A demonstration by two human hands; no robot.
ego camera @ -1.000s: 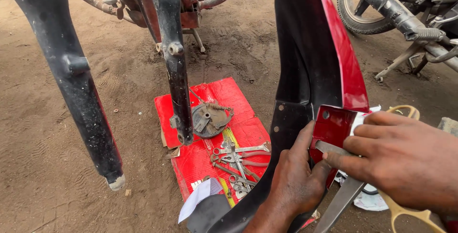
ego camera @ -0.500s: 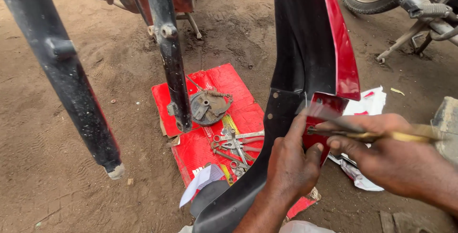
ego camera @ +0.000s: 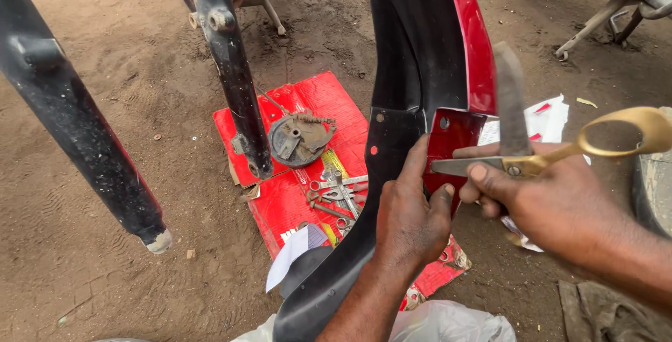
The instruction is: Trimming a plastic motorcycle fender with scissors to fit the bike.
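A red and black motorcycle mudguard stands upright in front of me. My left hand grips its lower black edge, thumb beside a red tab with a hole. My right hand holds gold-handled scissors, blades spread open, one blade lying across the red tab and the other pointing up.
Two black fork legs stand on the sandy ground at left. A red flattened box holds a round brake plate and several spanners. White paper lies to the right; another motorcycle's stand is at top right.
My right hand has turned the scissors and opened the blades against the red tab. The view has moved closer and shifted; my left hand stays on the mudguard.
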